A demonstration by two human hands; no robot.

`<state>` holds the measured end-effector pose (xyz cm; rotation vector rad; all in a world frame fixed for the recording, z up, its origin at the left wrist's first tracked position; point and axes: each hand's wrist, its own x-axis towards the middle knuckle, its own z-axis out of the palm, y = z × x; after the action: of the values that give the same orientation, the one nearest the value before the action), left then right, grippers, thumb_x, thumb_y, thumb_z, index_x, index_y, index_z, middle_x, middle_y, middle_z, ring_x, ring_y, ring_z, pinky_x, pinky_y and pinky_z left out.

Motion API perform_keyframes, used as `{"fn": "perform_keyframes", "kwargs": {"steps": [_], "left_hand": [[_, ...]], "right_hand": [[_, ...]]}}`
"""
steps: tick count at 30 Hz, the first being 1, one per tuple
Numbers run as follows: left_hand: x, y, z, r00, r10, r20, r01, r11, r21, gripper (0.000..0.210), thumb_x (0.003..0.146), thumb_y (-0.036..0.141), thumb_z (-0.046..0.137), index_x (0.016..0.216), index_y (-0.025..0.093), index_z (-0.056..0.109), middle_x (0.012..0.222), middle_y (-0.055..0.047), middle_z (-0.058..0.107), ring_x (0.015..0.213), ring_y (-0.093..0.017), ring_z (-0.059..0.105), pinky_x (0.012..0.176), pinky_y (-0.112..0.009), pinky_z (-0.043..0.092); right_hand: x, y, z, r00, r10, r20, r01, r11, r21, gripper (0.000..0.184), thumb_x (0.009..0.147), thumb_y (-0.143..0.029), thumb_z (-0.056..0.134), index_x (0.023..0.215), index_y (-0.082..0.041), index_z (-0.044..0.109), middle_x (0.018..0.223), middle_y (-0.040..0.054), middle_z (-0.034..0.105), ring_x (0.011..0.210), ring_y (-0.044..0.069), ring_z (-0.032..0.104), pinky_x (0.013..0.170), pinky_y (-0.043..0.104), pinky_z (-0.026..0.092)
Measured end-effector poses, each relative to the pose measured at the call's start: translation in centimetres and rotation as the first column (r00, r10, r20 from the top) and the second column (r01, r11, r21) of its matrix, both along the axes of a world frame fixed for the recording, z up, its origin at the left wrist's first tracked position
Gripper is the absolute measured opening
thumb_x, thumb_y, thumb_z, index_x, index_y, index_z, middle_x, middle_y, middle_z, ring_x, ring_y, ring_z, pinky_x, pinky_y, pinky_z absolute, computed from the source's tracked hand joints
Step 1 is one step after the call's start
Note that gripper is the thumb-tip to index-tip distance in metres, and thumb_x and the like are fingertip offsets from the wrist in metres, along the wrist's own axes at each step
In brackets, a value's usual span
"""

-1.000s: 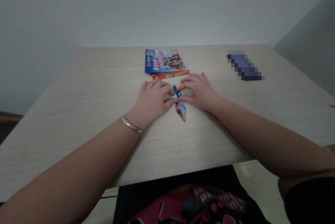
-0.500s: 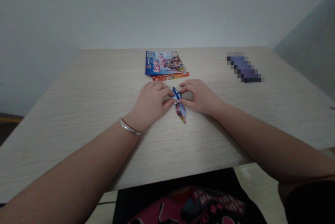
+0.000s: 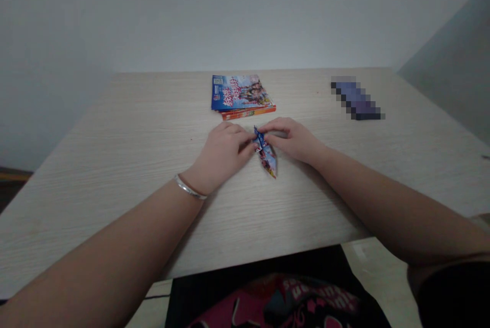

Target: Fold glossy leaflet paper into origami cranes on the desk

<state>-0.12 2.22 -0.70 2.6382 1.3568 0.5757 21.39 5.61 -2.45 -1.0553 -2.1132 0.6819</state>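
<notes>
At the centre of the frame, two hands pinch a narrow, pointed fold of glossy printed paper [image 3: 267,155] lying on the pale wood-grain tabletop [image 3: 126,134]. The left hand [image 3: 222,154] and right hand [image 3: 293,139] close their fingertips on its upper tip, seemingly creasing it; sharpening that fold likely calls for firm, even pressure. Above lies a stack of colourful sheets [image 3: 239,95].
</notes>
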Motion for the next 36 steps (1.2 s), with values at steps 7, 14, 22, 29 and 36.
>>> {"fn": "perform_keyframes", "kwargs": {"steps": [7,14,22,29,36], "left_hand": [[0.1,-0.2,0.0,0.997,0.012,0.074,-0.012,1.000,-0.001,0.031,0.098,0.037,0.057,0.101,0.013,0.078,0.098,-0.011,0.077,0.095,-0.026,0.067,0.094,-0.043,0.049],[0.0,-0.1,-0.1,0.994,0.077,0.076,-0.075,0.997,-0.028,0.027,0.095,0.033,0.057,0.088,0.015,0.076,0.089,-0.010,0.074,0.090,-0.026,0.065,0.087,-0.042,0.049],[-0.5,0.1,-0.5,0.993,-0.084,0.078,0.079,0.995,0.065,0.019,0.088,0.026,0.065,0.104,0.015,0.069,0.109,-0.012,0.069,0.103,-0.028,0.063,0.092,-0.043,0.051],[-1.1,0.5,-0.4,0.962,-0.257,-0.091,0.269,0.951,0.153,0.022,0.100,0.031,0.057,0.103,0.019,0.075,0.109,-0.008,0.075,0.102,-0.025,0.065,0.095,-0.042,0.050],[-1.0,0.5,0.0,0.959,-0.244,-0.144,0.261,0.959,0.114,0.027,0.099,0.024,0.051,0.109,0.016,0.074,0.112,-0.009,0.075,0.103,-0.028,0.066,0.097,-0.046,0.050]], "right_hand": [[-0.3,-0.5,-0.2,0.990,0.062,-0.123,-0.070,0.996,-0.062,0.027,0.088,-0.023,0.063,0.111,-0.021,0.079,0.111,0.0064,0.079,0.104,0.020,0.072,0.098,0.039,0.057],[-0.6,-1.2,0.3,0.998,0.069,-0.003,-0.069,0.995,-0.068,0.027,0.088,-0.015,0.060,0.109,-0.022,0.076,0.111,0.0036,0.080,0.104,0.020,0.072,0.098,0.038,0.056],[-0.6,-0.8,0.3,0.971,0.083,0.223,-0.121,0.979,0.162,0.022,0.086,-0.019,0.065,0.105,-0.018,0.076,0.109,0.0086,0.079,0.106,0.026,0.070,0.100,0.043,0.050],[0.4,-0.8,0.3,0.990,0.065,0.126,-0.063,0.998,-0.016,0.033,0.087,-0.008,0.052,0.110,-0.020,0.072,0.112,0.0047,0.079,0.103,0.019,0.072,0.093,0.035,0.054],[2.0,0.2,0.6,0.924,0.250,0.290,-0.312,0.931,0.190,0.025,0.081,-0.007,0.060,0.093,-0.022,0.075,0.114,0.0044,0.078,0.109,0.022,0.069,0.101,0.040,0.050]]}}
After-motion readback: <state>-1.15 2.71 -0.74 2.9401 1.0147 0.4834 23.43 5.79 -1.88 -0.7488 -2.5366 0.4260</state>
